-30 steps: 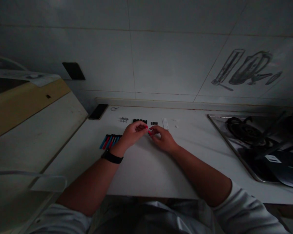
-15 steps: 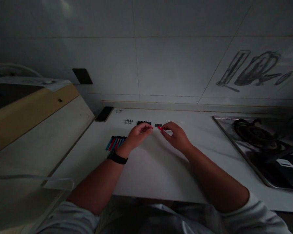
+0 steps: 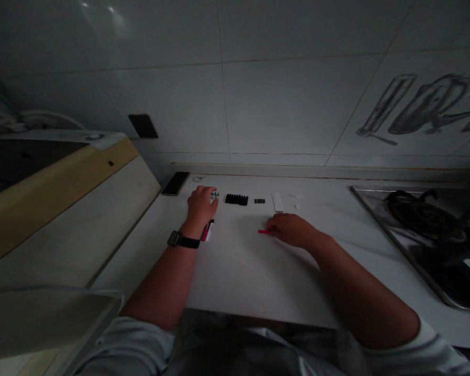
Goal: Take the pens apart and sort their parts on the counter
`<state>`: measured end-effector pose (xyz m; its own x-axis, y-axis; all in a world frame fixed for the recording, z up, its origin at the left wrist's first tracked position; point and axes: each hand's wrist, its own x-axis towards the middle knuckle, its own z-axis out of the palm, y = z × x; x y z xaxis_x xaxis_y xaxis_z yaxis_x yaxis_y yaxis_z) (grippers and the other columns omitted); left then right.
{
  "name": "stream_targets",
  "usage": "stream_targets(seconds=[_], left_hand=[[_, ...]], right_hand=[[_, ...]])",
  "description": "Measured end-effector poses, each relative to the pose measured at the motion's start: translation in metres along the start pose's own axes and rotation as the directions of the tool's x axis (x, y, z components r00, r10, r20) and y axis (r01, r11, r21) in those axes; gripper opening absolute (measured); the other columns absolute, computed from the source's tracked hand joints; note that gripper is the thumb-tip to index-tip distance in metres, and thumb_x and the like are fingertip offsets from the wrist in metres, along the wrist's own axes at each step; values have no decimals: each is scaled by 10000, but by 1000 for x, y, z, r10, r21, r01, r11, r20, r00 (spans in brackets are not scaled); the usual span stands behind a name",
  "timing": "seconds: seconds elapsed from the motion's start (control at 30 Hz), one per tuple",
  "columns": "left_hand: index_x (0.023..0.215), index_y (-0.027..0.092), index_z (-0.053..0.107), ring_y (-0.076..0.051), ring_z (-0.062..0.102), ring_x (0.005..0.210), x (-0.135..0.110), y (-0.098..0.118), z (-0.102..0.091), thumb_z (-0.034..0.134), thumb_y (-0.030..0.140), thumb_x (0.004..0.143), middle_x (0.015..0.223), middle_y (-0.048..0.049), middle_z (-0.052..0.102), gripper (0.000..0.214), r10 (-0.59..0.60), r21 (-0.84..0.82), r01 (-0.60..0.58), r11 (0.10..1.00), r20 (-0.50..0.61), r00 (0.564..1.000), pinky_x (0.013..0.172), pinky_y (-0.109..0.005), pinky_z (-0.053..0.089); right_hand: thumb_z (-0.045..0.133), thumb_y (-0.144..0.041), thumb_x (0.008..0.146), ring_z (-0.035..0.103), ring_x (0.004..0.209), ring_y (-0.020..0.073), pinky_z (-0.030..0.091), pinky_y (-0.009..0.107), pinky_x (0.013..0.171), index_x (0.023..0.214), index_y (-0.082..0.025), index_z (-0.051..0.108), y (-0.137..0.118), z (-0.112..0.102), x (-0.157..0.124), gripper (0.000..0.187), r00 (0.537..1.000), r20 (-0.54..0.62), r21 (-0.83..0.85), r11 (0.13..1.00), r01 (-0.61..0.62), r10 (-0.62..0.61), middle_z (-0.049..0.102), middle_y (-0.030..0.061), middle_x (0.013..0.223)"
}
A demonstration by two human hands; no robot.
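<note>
My right hand (image 3: 292, 230) is closed, thumb and fingers pinching a slim red pen-like piece (image 3: 263, 231) low over the white counter. Farther left, my left hand (image 3: 201, 204) reaches over a group of small metal screw-like parts (image 3: 214, 195), with thumb and index finger apart around them. Below its wrist, red and white pen-like pieces (image 3: 207, 230) with dark ends lie partly hidden. Between my hands sit a row of short black pieces (image 3: 236, 199) and a small dark block of parts (image 3: 259, 201). Beyond my right hand are thin white strips (image 3: 277, 202).
A phone (image 3: 175, 183) and a small wire ring (image 3: 198, 179) lie at the back left. A large pale box-like unit (image 3: 113, 203) borders the left side. At right a gas stove (image 3: 415, 219) is set into the counter (image 3: 235, 277). A tiled wall (image 3: 274, 109) stands behind.
My left hand has moved left and away from the right, to the small metal parts. The right hand has come down nearer me, still holding the red piece. The camera view has shifted slightly.
</note>
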<state>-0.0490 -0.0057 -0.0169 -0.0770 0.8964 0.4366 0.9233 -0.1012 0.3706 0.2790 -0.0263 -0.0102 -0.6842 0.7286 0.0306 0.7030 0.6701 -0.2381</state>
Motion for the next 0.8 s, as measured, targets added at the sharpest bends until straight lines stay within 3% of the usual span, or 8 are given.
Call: stream_targets(seconds=[0.13,0.37,0.57,0.8], left_hand=[[1322,274,694,-353,552,1252,-1,-12,11,664,332,908,1404,-138,566,419,-32,196,11,981,105,994,1084,-486,414],[1291,296,720,-381,474,1326,-2,-12,21,627,345,929,1506,-130,505,377,-41,264,0,964,151,988,1116,-554,337],[970,245,781,-350,555,1145,-4,0,11,599,239,925,1196,-137,644,187,-24,265,-23,964,175,984,969,-506,413],[916,203,758,-342,612,1074,-7,4,7,643,237,910,1119,-151,692,120,-14,274,-57,960,250,968,928,-482,437]], right_hand=[[647,-230,956,678,921,245,483,331,792,1004,-245,769,1,2,0,132,1000,8,-16,1000,-4,4,743,85,982],[643,-318,968,692,949,250,499,344,826,1077,-242,758,0,-4,2,176,998,-57,15,999,-34,35,757,97,1057],[580,-296,988,682,913,242,487,346,810,1059,-234,766,0,-7,6,209,992,-116,-41,998,-52,47,759,98,1040],[542,-256,1001,685,905,229,476,325,793,1039,-225,767,0,-8,7,231,987,-158,-57,998,-35,26,762,94,1018]])
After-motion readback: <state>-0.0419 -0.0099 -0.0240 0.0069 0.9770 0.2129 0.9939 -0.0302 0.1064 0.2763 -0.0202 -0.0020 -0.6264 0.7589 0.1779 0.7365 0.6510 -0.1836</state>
